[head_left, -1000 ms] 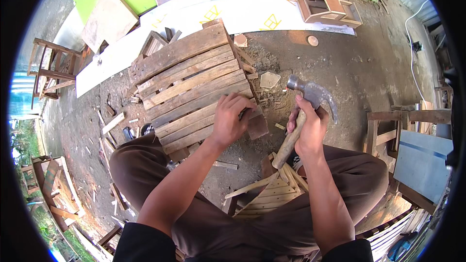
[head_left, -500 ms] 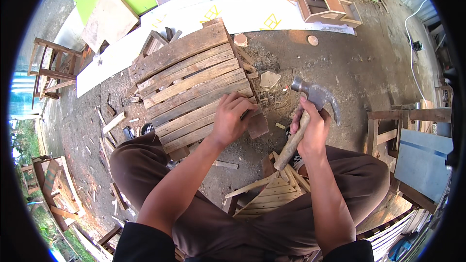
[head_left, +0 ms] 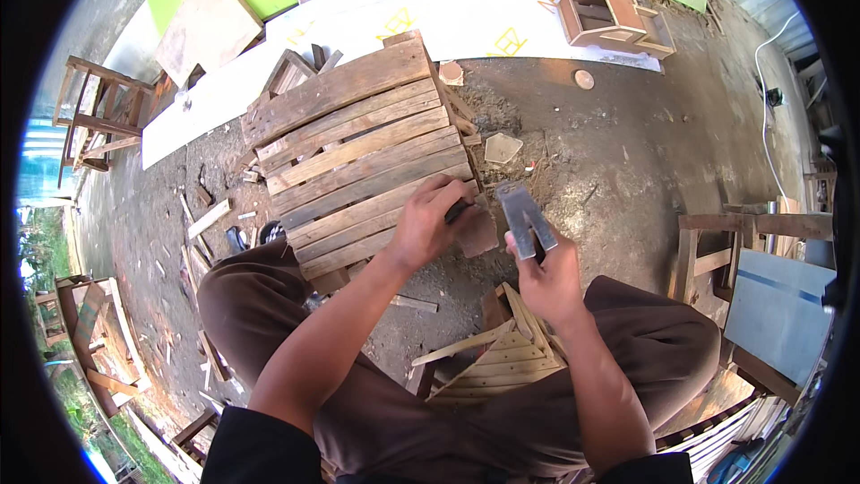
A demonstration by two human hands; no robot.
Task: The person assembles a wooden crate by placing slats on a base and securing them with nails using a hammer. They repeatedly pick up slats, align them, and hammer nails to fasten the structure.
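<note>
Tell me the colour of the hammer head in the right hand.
Dull grey metal. The hammer head, above the right hand, shows best in the head view.

Brown trousers, black top, bare forearms

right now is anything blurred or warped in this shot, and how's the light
Head view: the grey metal hammer head above the right hand is slightly motion-smeared; the left hand on the slatted brown wooden pallet looks sharp; fisheye bends the long white board toward the rim; even daylight, soft shadows, no glare.
</note>
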